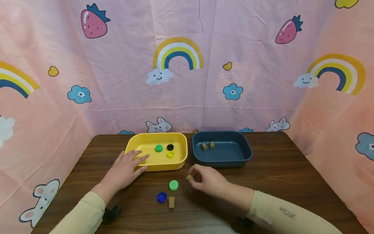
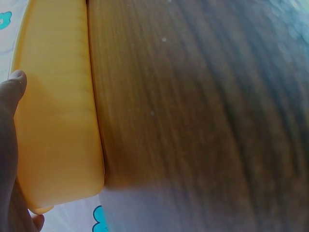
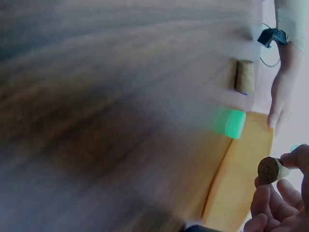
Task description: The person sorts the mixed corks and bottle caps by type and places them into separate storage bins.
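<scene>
Between thumb and fingers my right hand [image 1: 208,180] pinches a cork [image 3: 271,170], held above the table in front of the gap between the two trays. My left hand [image 1: 125,169] rests with spread fingers on the near left rim of the yellow tray [image 1: 182,162]. Inside that tray lie a green cap [image 1: 158,148], a black cap [image 1: 170,147] and a yellow cap [image 1: 170,155]. Two corks, one of them the left cork [image 1: 204,146], lie in the dark blue tray [image 1: 239,159]. On the table are a light green cap [image 1: 173,185], a blue cap [image 1: 161,197] and another cork [image 1: 171,202].
Both trays stand side by side near the back edge of the brown wooden table [image 1: 280,188]. Behind and beside it hangs a pink patterned cloth [image 1: 187,97]. Black wrist straps show near both forearms.
</scene>
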The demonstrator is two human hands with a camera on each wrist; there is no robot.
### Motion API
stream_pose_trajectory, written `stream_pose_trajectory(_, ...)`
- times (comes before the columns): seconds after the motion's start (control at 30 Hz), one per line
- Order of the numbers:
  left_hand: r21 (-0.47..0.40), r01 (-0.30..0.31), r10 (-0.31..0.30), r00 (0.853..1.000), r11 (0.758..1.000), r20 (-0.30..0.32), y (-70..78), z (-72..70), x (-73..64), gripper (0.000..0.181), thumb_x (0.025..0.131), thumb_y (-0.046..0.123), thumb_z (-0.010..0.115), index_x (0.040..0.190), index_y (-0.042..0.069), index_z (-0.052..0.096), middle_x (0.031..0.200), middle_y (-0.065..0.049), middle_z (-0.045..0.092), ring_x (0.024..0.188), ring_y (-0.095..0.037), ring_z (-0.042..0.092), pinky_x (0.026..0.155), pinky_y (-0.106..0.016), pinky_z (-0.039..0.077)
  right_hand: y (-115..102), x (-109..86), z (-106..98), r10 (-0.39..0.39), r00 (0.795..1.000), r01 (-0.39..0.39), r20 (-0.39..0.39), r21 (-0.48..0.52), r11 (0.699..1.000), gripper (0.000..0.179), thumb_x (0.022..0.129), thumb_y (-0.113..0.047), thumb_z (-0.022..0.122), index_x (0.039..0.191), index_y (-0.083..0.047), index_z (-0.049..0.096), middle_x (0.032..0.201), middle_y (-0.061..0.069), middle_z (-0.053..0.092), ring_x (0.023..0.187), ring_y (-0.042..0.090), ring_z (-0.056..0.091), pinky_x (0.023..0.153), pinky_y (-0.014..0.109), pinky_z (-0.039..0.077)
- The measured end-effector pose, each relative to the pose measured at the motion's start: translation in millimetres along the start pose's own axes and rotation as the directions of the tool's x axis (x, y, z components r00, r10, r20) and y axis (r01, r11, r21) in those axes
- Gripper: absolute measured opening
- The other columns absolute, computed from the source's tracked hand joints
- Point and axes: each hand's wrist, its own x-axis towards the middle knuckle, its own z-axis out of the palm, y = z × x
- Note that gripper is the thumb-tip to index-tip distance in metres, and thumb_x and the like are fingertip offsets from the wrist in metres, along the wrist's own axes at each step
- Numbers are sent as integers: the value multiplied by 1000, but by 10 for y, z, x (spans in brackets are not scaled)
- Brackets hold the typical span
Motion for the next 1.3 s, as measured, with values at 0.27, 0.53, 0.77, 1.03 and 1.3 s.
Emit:
stream_pose_trajectory(0.27, -5, 8, -8, 1000, 1000, -5, 4, -13, -16, 54, 98, 51, 57, 147, 28, 51, 151, -15, 43, 142, -43, 31, 116, -65, 12, 30, 10, -137, 0, 998, -1, -69, -21, 1000, 16, 93, -28, 71, 105, -22, 63, 88, -13, 62, 73, 5, 56, 65, 23, 50)
stream_pose_trajectory(0.53, 0, 4, -4, 1000, 1000, -4, -4, -6, -8, 54, 98, 50, 57, 147, 28, 50, 151, -16, 43, 142, -43, 31, 116, -65, 13, 77, 34, -329, 33, 985, -41, -169, -41, 998, 15, 92, -26, 71, 105, -23, 65, 90, -13, 62, 67, 8, 51, 58, 27, 47)
stream_pose_trajectory(0.77, -7, 1, -1, 1000, 1000, 3, -3, -1, 8, 55, 98, 50, 56, 148, 29, 49, 152, -16, 42, 143, -42, 30, 116, -65, 12, 164, 80, -516, 94, 968, -99, -234, -11, 995, 13, 92, -28, 72, 101, -22, 64, 86, -12, 62, 67, 10, 53, 57, 29, 47)
stream_pose_trajectory(1.03, -5, 7, -7, 1000, 1000, 5, -10, -2, 29, 55, 98, 54, 54, 148, 30, 49, 152, -15, 42, 143, -43, 29, 116, -65, 11, 334, 207, -783, 210, 953, -200, -217, 71, 977, 17, 95, -31, 67, 105, -18, 63, 91, -4, 64, 73, 16, 56, 59, 33, 48)
stream_pose_trajectory(1.3, -10, 6, -6, 1000, 1000, 9, -11, -2, 32, 55, 98, 54, 54, 148, 30, 49, 152, -15, 42, 143, -42, 29, 116, -65, 12, 522, 374, -1138, 334, 934, -325, -129, 83, 942, 25, 99, -36, 61, 109, -12, 63, 100, 4, 65, 86, 22, 60, 72, 38, 50)
